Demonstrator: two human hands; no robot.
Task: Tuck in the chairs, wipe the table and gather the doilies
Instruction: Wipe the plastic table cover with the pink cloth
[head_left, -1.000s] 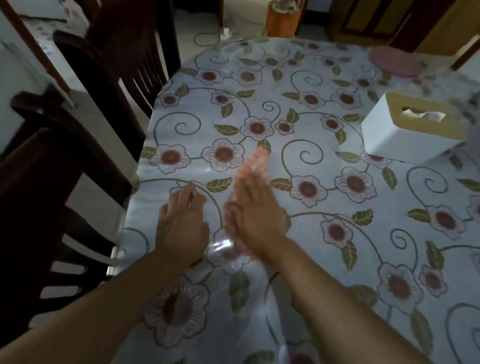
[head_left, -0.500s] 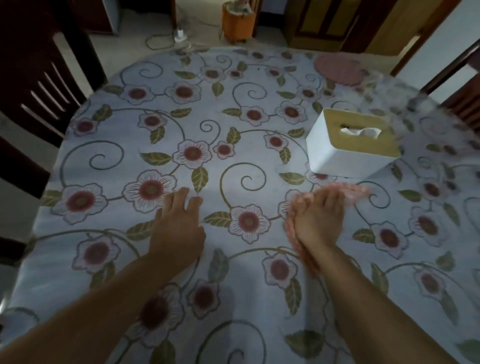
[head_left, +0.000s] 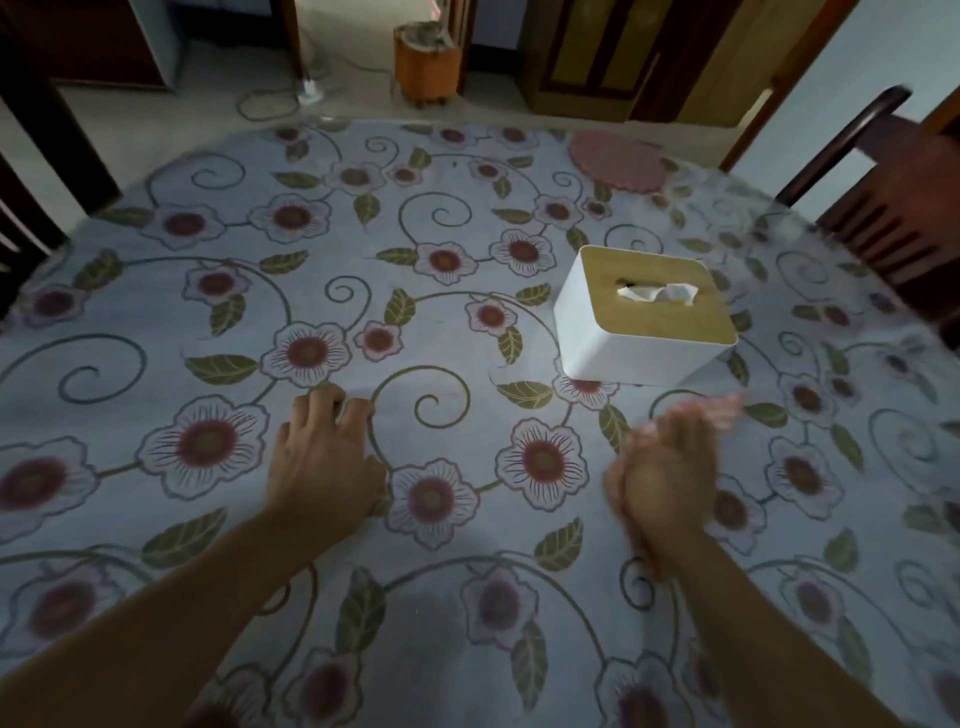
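Observation:
The table (head_left: 156, 322) wears a pale cloth printed with flowers and scrolls. My left hand (head_left: 322, 462) rests on it near the front, fingers bent, holding nothing. My right hand (head_left: 670, 473) lies flat, pressing a pink cloth (head_left: 727, 402) against the table; the cloth peeks out beyond my fingertips and along my palm's left side, blurred by motion. A round pink doily (head_left: 618, 161) lies at the far right edge of the table. One dark wooden chair (head_left: 893, 208) stands at the right, and part of another chair (head_left: 21, 228) at the left.
A white tissue box (head_left: 639, 322) with a wooden lid stands just beyond my right hand. On the floor past the table are an orange bin (head_left: 423, 67), a cable with a plug and a wooden cabinet (head_left: 597, 57).
My right hand has swept the pink cloth rightward across the table, from beside my left hand to below the tissue box. My view has turned right. My left hand stays planted.

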